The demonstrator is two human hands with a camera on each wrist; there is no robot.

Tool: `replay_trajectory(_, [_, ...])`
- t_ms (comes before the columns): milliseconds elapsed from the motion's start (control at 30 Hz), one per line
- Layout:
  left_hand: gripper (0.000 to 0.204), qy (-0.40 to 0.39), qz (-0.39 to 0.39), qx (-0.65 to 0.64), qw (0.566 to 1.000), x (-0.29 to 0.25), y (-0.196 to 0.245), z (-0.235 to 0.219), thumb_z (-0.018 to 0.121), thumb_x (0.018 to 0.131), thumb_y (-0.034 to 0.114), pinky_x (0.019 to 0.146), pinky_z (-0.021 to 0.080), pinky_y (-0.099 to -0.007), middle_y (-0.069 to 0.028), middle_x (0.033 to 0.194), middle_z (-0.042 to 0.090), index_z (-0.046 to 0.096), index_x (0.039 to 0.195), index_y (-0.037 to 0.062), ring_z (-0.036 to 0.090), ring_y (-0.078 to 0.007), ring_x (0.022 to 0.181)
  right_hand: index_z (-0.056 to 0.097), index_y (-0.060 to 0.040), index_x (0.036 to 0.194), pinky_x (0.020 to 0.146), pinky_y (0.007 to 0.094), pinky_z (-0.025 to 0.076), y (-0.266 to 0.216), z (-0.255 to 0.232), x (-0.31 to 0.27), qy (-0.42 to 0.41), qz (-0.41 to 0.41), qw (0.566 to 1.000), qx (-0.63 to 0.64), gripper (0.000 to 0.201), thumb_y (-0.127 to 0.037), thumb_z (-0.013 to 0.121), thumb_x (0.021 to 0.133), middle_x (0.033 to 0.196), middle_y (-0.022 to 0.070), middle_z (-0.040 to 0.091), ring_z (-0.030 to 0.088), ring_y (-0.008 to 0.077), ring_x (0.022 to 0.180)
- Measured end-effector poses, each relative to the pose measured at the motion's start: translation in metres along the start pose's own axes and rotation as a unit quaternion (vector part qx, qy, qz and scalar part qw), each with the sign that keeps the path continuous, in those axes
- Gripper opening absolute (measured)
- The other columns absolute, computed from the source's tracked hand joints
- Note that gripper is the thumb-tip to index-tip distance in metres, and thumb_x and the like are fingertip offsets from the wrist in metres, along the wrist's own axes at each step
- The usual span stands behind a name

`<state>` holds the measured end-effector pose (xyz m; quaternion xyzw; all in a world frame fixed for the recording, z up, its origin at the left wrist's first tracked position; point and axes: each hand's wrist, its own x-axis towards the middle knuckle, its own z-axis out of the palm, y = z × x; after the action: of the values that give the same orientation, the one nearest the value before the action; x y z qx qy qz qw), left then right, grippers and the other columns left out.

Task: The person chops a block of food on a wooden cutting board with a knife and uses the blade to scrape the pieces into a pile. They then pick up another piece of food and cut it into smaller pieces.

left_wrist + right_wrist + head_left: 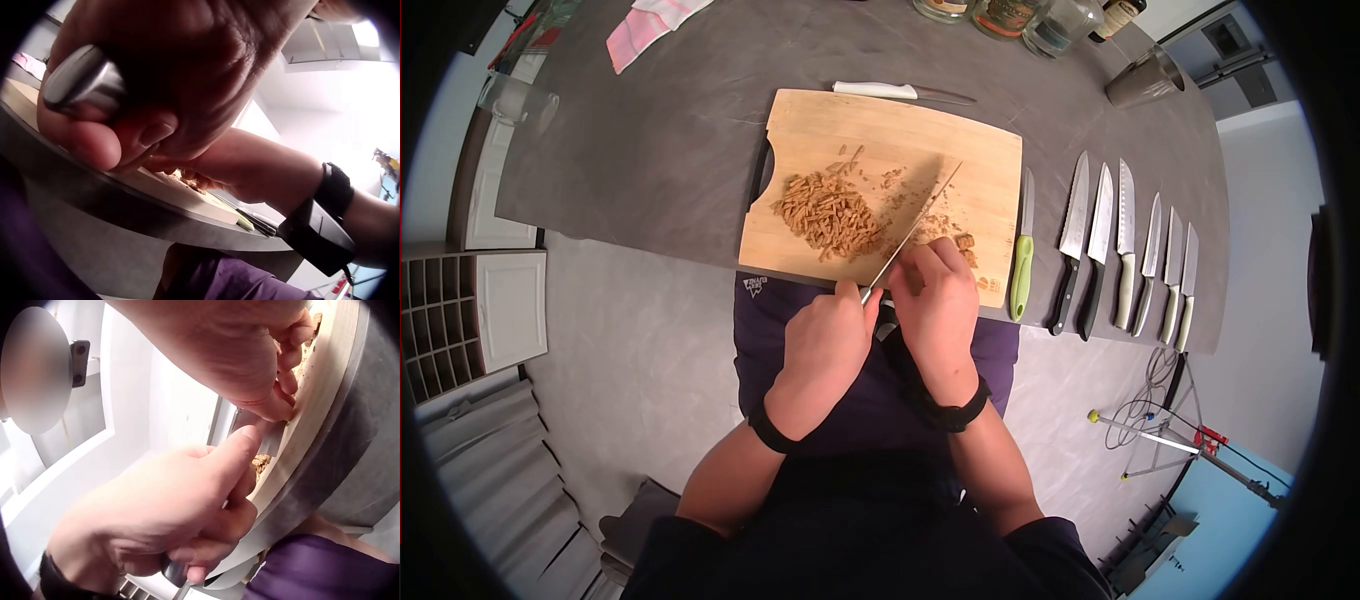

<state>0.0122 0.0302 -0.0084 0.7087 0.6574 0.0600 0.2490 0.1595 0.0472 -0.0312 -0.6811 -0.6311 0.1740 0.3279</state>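
My left hand (828, 338) grips a knife (915, 221) by its metal handle (85, 82); its blade slants up and right across the wooden board (900, 125). Thin brown strips (830, 215) lie heaped left of the blade, with crumbs around it. Right of the blade, my right hand (937, 310) has bent fingers at the board's near edge, close beside the blade. A brown chunk (965, 242) lies by its fingertips. In the right wrist view, the right hand (237, 356) is above the left hand (169, 500); what lies beneath its fingers is hidden.
Behind the board lies a white-handled knife (876, 90); a green-handled one (1022, 275) lies along its right side. Several knives stand in a row farther right, including a black-handled one (1065, 290). A metal cup (1145, 80), bottles (1005, 15), a cloth (645, 35) and a glass (518, 102) are farther out.
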Motion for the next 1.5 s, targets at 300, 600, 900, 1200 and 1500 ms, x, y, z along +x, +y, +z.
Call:
replay_trajectory(300, [0.044, 0.029, 0.001, -0.037, 0.999, 0.012, 0.005, 0.007, 0.065, 0.112, 0.039, 0.061, 0.061, -0.0527, -0.0233, 0.071, 0.072, 0.068, 0.091, 0.0003, 0.076, -0.0431, 0.070, 0.076, -0.0052, 0.093, 0.078, 0.0493, 0.054, -0.001, -0.002, -0.003, 0.010, -0.022, 0.999, -0.027, 0.007, -0.007, 0.082, 0.089, 0.089, 0.0112, 0.065, 0.067, 0.0362, 0.085])
replay_trajectory(600, [0.043, 0.051, 0.009, -0.013, 0.999, 0.005, -0.005, 0.003, 0.064, 0.112, 0.039, 0.061, 0.061, -0.0536, -0.0240, 0.071, 0.073, 0.067, 0.093, 0.0001, 0.075, -0.0452, 0.069, 0.080, -0.0045, 0.092, 0.078, 0.0479, 0.055, 0.000, -0.003, -0.008, 0.024, 0.028, 0.999, 0.010, 0.009, -0.012, 0.084, 0.092, 0.088, 0.0113, 0.066, 0.068, 0.0363, 0.084])
replay_trajectory(900, [0.041, 0.047, 0.009, -0.029, 0.998, -0.009, -0.004, 0.001, 0.066, 0.112, 0.039, 0.058, 0.060, -0.0556, -0.0239, 0.069, 0.072, 0.066, 0.095, 0.0013, 0.074, -0.0468, 0.067, 0.083, -0.0040, 0.093, 0.076, 0.0469, 0.055, 0.004, 0.004, -0.011, 0.039, 0.046, 0.998, 0.022, 0.010, -0.013, 0.086, 0.092, 0.084, 0.0100, 0.065, 0.067, 0.0339, 0.081])
replay_trajectory(1200, [0.042, 0.047, 0.018, -0.007, 0.999, -0.011, -0.005, 0.005, 0.066, 0.112, 0.040, 0.057, 0.060, -0.0539, -0.0229, 0.066, 0.071, 0.067, 0.098, 0.0005, 0.074, -0.0450, 0.065, 0.085, -0.0048, 0.094, 0.075, 0.0450, 0.054, 0.004, 0.006, -0.013, 0.056, 0.053, 0.996, 0.032, 0.009, -0.013, 0.087, 0.091, 0.083, 0.0087, 0.066, 0.067, 0.0321, 0.080])
replay_trajectory(1500, [0.043, 0.050, 0.032, 0.028, 0.998, -0.020, -0.010, 0.002, 0.065, 0.112, 0.039, 0.055, 0.060, -0.0505, -0.0214, 0.064, 0.070, 0.063, 0.089, 0.0032, 0.074, -0.0426, 0.062, 0.083, -0.0045, 0.093, 0.076, 0.0465, 0.054, 0.004, 0.006, -0.012, 0.054, 0.056, 0.997, 0.029, 0.009, -0.013, 0.087, 0.092, 0.085, 0.0102, 0.066, 0.068, 0.0336, 0.080])
